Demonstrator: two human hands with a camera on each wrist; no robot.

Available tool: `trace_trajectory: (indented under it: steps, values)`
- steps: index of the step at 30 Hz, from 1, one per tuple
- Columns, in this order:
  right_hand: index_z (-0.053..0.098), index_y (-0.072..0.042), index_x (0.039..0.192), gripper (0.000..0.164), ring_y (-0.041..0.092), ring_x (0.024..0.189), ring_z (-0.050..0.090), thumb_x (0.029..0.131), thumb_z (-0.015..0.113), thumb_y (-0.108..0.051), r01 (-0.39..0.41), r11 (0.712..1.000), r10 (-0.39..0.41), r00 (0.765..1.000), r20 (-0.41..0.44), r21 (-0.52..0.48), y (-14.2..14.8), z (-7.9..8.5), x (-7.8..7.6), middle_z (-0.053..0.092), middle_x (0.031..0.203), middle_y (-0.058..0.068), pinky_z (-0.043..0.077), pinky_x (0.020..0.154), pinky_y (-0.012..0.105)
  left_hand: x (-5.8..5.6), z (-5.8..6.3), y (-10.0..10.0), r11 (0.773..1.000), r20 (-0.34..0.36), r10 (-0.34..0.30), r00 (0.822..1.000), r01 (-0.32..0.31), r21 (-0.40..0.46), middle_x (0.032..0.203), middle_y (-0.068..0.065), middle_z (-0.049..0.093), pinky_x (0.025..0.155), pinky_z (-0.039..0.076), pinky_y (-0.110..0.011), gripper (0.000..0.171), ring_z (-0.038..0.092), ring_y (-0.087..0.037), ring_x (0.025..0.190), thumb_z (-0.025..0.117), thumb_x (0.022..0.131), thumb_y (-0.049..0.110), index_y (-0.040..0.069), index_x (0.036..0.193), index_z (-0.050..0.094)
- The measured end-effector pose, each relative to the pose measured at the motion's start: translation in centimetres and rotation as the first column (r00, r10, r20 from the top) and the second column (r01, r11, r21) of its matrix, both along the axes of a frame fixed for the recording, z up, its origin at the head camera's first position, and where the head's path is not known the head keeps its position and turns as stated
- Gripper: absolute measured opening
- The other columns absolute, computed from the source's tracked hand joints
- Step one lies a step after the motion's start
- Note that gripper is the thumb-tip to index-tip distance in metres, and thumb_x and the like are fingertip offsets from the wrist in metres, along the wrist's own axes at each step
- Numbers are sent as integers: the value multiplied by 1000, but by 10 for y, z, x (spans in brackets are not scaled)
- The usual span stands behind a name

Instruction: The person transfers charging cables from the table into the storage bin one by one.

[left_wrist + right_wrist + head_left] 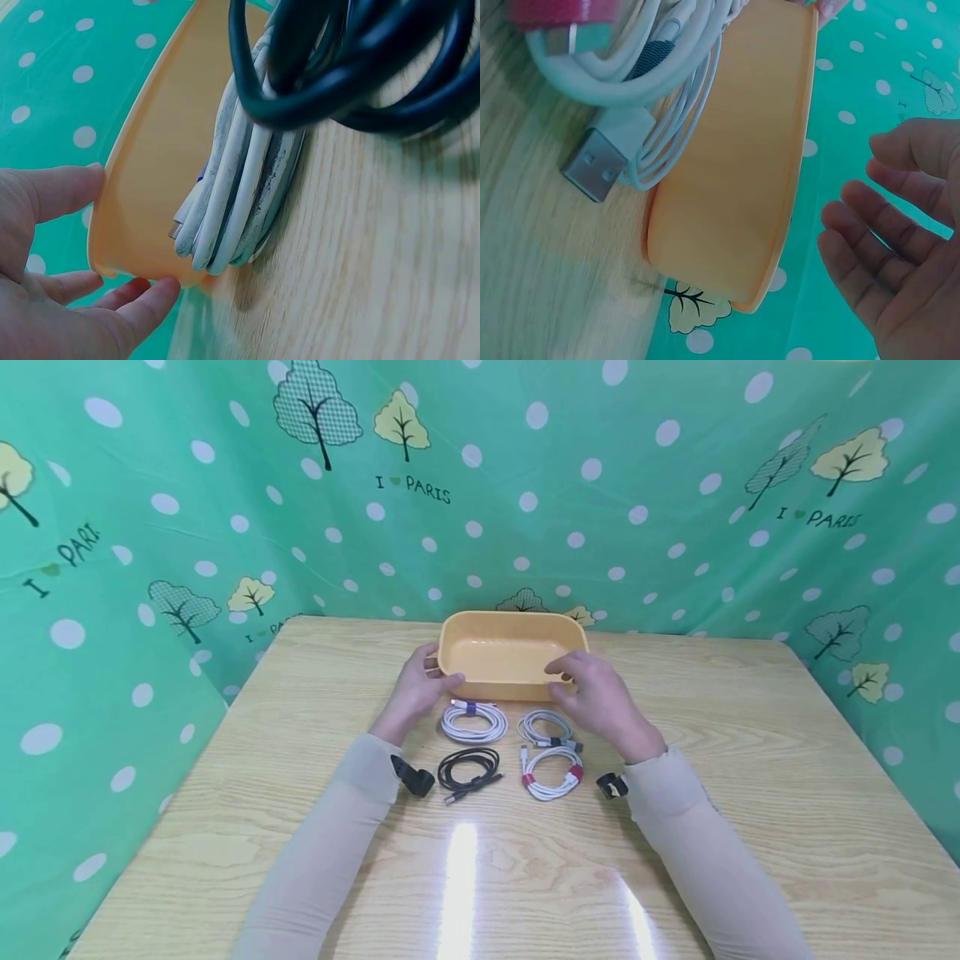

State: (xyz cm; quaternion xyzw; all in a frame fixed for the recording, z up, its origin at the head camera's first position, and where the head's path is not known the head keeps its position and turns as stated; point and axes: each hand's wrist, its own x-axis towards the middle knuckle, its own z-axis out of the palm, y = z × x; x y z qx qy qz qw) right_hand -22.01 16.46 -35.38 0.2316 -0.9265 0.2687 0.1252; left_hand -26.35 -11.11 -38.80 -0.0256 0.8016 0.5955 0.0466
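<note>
An orange plastic bin (pixel 513 692) stands on the wooden table (pixel 360 860) near its back edge, and nothing shows inside it. My left hand (pixel 414 692) holds the bin's left end, thumb at the front rim and fingers around the end wall. Over the right front part of the bin is my right hand (pixel 600 697), its fingers loosely bent and apart from the wall in the right wrist view. In front of the bin lie coiled cables: a thick white cable (pixel 474 724), a black cable (pixel 468 768), a thin white cable (pixel 545 727) and a white cable with red ties (pixel 552 774).
A green dotted cloth (pixel 570 510) with trees hangs right behind the table and along both sides. Light glares off the tabletop in front of the cables. Small black devices (pixel 412 775) are worn at both wrists.
</note>
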Motion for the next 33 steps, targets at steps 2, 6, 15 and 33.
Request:
trace_trajectory:
  steps: [2, 6, 15, 33]
  values:
    - [68, -6, 109, 24, 25, 93, 60, 85, 68, -10, -11, 1000, 11, 1000, -5, 13, -1, 0, 0, 64, 105, 7, 54, 77, 37, 0, 0, 0, 1000, 0, -2, 1000, 2, 3, 137, -20, 47, 100, 46, -35, 78, 50, -31, 122, 75, 81, 12, 8, 147, 32]
    - [69, -6, 107, 22, 23, 89, 60, 85, 68, -9, -27, 999, 27, 1000, -1, 30, -2, 0, 2, 65, 101, 6, 54, 75, 35, -1, -1, 0, 1000, -1, -4, 1000, 4, 6, 136, -19, 48, 100, 46, -35, 79, 50, -31, 122, 75, 81, 12, 8, 147, 32]
    - [70, -8, 104, 20, 20, 85, 62, 86, 69, -16, -59, 993, 56, 998, 29, 104, -3, 0, 4, 67, 98, 4, 54, 73, 33, 1, -1, -1, 1000, -8, -6, 1000, 6, -14, 134, -18, 49, 100, 47, -35, 77, 51, -30, 121, 75, 81, 13, 8, 146, 33]
    - [72, -10, 103, 23, 17, 84, 65, 85, 73, -22, -77, 960, 54, 994, 92, 270, -7, 0, 5, 70, 96, 3, 56, 76, 35, 1, -1, -1, 1000, -15, -2, 1000, 2, 0, 135, -18, 48, 99, 47, -35, 77, 51, -31, 121, 75, 81, 12, 8, 146, 33]
